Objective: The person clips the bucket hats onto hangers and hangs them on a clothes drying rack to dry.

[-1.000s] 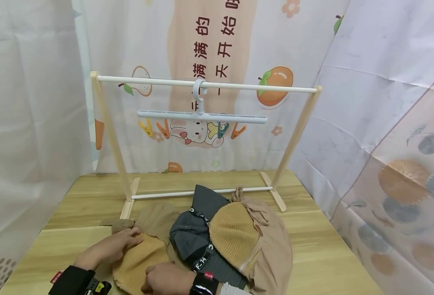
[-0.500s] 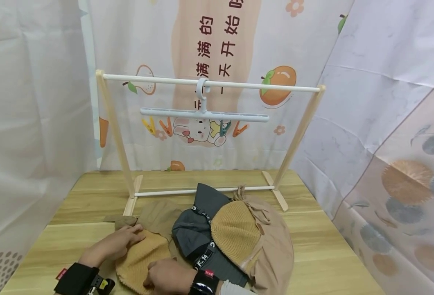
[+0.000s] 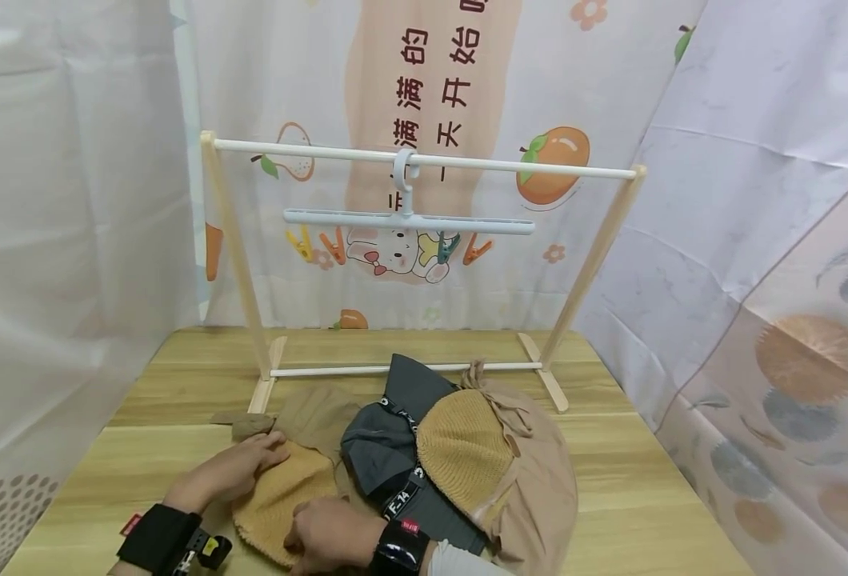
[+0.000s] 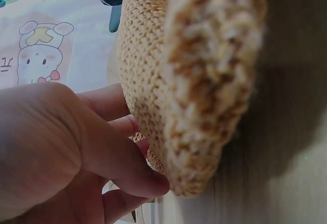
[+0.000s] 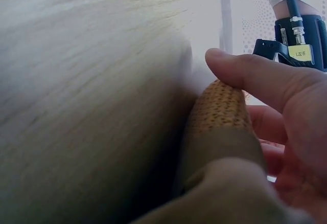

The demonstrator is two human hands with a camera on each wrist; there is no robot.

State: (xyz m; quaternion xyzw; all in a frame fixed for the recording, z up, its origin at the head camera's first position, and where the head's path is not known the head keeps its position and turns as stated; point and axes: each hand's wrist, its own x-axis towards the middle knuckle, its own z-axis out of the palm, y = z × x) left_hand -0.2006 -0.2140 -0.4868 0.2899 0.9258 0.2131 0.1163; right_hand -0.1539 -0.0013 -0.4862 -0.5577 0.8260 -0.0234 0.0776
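A mustard knitted hat (image 3: 290, 488) lies at the front left of the table. My left hand (image 3: 244, 468) grips its left side; in the left wrist view, the thumb and fingers pinch the thick knitted edge (image 4: 209, 81). At the near right side of the same hat is my right hand (image 3: 334, 532). The right wrist view has that thumb (image 5: 245, 73) over the knitted edge (image 5: 219, 106), fingers curled behind it. Khaki cloth (image 3: 316, 420) lies just beyond the knitted hat. A dark grey hat (image 3: 377, 448) with a lettered black strap sits beside the right hand.
Another mustard knitted piece (image 3: 463, 444) lies with a tan cloth hat (image 3: 539, 488) on the right. Behind them a wooden rack (image 3: 593, 268) stands on the table (image 3: 626, 512), with a pale blue hanger (image 3: 410, 222) on its top bar. Several coloured clips (image 3: 478, 248) hang from the hanger.
The head view has turned slightly, so the whole scene shifts right in it. Both hands stay on the knitted hat with hardly any movement.
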